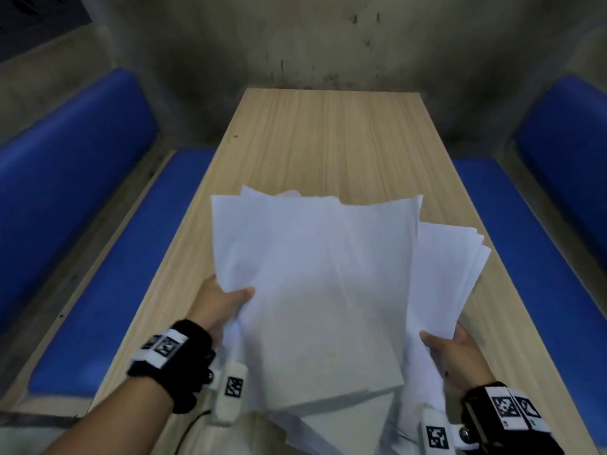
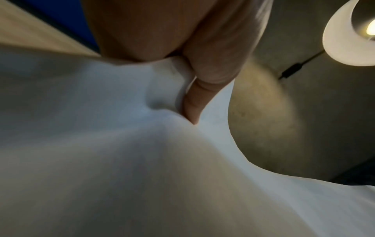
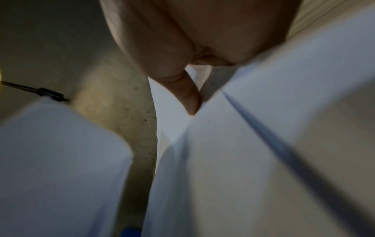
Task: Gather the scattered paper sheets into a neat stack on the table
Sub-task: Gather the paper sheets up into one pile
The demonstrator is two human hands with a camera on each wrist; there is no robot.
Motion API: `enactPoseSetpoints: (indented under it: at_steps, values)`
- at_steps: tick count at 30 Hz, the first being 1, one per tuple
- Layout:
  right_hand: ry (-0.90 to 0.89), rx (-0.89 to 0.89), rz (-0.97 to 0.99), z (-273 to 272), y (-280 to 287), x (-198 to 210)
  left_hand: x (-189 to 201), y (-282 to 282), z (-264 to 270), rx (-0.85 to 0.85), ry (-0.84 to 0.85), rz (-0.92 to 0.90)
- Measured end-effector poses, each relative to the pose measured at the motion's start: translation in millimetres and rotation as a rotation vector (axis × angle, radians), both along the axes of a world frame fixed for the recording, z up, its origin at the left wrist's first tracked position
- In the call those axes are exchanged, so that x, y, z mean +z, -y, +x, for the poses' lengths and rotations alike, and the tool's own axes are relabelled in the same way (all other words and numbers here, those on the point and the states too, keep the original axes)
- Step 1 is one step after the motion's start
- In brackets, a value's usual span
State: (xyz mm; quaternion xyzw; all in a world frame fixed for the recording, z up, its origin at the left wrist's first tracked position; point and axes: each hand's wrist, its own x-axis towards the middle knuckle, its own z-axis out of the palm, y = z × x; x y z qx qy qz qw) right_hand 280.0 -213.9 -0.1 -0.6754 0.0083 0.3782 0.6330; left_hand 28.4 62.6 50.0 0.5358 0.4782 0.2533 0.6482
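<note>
Two loose bundles of white paper sheets hover above the near half of the wooden table [image 1: 328, 139]. The bigger left bundle [image 1: 315, 284] is tilted up, and my left hand [image 1: 223, 300] pinches its left edge, thumb on top. The left wrist view shows that thumb [image 2: 194, 102] pressing into the paper [image 2: 121, 160]. A smaller fanned bundle [image 1: 443, 274] sits to the right, gripped at its near edge by my right hand [image 1: 450, 346]. In the right wrist view the thumb [image 3: 188, 99] lies on those sheets [image 3: 263, 160]. Sheet edges are uneven in both bundles.
Blue padded benches run along the left [image 1: 98, 274] and right [image 1: 542, 274] of the table. A stained grey wall [image 1: 328, 44] closes the far end. The far half of the tabletop shows bare wood. A lamp [image 2: 349, 32] hangs overhead in the left wrist view.
</note>
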Motion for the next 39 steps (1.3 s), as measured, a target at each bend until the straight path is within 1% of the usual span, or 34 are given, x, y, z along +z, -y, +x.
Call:
enactPoseSetpoints:
  at_steps: [2,4,6,7,8,10,11,13,15,17,20,21,23,24,26,27,31,32,33,34,35,36,37,38,39]
  values:
    - [-0.012,0.016,0.009,1,-4,-4,-16,18,9,-0.025,-0.031,-0.005]
    - [-0.075,-0.029,-0.004,2,-5,-8,-25,30,13,-0.053,-0.042,-0.033]
    - [-0.226,-0.04,0.048,1,-3,-11,-33,38,13,-0.076,-0.073,-0.073]
    - [-0.306,-0.016,0.057,-1,-3,-10,-36,41,14,-0.094,-0.093,-0.099]
    - [-0.336,0.042,0.062,-6,-4,-7,-40,43,14,-0.121,-0.112,-0.128]
    - [-0.237,0.112,0.048,-16,-9,-9,-47,46,15,-0.202,-0.141,-0.187]
    - [-0.154,0.104,0.021,-18,-11,-15,-50,47,16,-0.253,-0.149,-0.203]
    - [-0.011,0.111,-0.064,-20,-18,-20,-54,50,21,-0.347,-0.156,-0.191]
    - [0.093,0.147,-0.157,-20,-21,-16,-52,53,27,-0.389,-0.134,-0.156]
    - [0.081,0.112,-0.125,-16,-15,-12,-47,53,31,-0.375,-0.094,-0.119]
    - [0.011,0.067,0.03,-14,-1,7,-38,47,32,-0.32,-0.082,-0.002]
    - [0.0,0.068,0.085,-15,2,15,-34,47,33,-0.333,-0.065,0.013]
    - [-0.022,0.12,0.161,-18,0,26,-27,51,41,-0.408,-0.012,-0.03]
    - [-0.026,0.168,0.148,-20,-4,30,-23,55,46,-0.445,0.019,-0.062]
    - [0.001,0.224,0.023,-23,-14,35,-17,63,57,-0.497,0.051,-0.083]
    - [-0.054,0.239,0.005,-22,-15,31,-14,64,62,-0.501,0.043,-0.061]
    - [-0.37,0.185,0.089,-22,-4,23,-16,63,69,-0.434,-0.067,0.075]
    - [-0.407,0.172,0.113,-23,-1,23,-17,64,70,-0.419,-0.099,0.111]
    - [-0.37,0.169,0.137,-22,-1,20,-16,67,71,-0.415,-0.12,0.136]
    - [-0.266,0.184,0.111,-23,-1,20,-15,70,74,-0.429,-0.134,0.146]
    - [-0.137,0.18,0.051,-20,-2,15,-13,73,77,-0.453,-0.14,0.143]
    - [-0.044,0.159,-0.004,-17,-2,13,-14,75,80,-0.47,-0.144,0.138]
    - [0.0,0.106,-0.029,-13,-1,12,-14,75,82,-0.455,-0.149,0.133]
    - [0.016,0.049,-0.041,-6,2,10,-16,70,84,-0.383,-0.172,0.141]
    - [0.018,0.008,-0.063,2,8,9,-18,60,82,-0.262,-0.228,0.162]
